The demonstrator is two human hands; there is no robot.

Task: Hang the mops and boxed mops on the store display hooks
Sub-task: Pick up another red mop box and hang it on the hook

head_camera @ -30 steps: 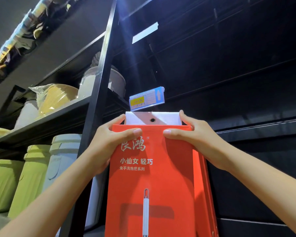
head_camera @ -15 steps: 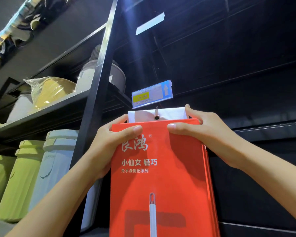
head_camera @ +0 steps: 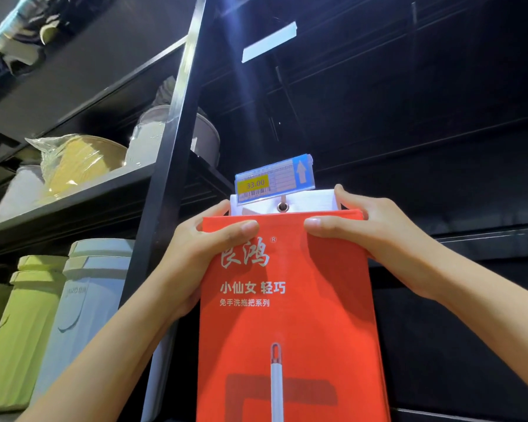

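The dark slatted display wall (head_camera: pixel 409 132) fills everything behind and to the right of the boxed mop (head_camera: pixel 287 330). To the box's left a black upright post (head_camera: pixel 171 178) carries a shelf (head_camera: pixel 73 205). The boxed mop itself is a tall red carton held upright against the wall. Its front reads "良鸿" with an ® mark, then "小仙女 轻巧" and, smaller, "免手洗拖把系列", above a picture of a white mop handle.

Lower left of the box stand a pale blue-grey bin (head_camera: pixel 95 300), whose embossed lettering is too faint to read, and green bins (head_camera: pixel 22 330). On the shelf up-left of the box sits a yellow bowl in clear wrap (head_camera: pixel 83 162).

The left hand (head_camera: pixel 195 260) grips the box's top left corner, thumb flat across the red front and fingers curled behind. The right hand (head_camera: pixel 378 239) grips the top right corner the same way.

A white hang tab (head_camera: pixel 311 201) rises from the box's top edge, and the round metal end of a hook (head_camera: pixel 283 206) shows at its hole. Just above the tab hangs a blue price tag (head_camera: pixel 275 181) showing "33.00" on yellow, a barcode and a white up-arrow. High above the box sits a blank white label strip (head_camera: pixel 269 41).
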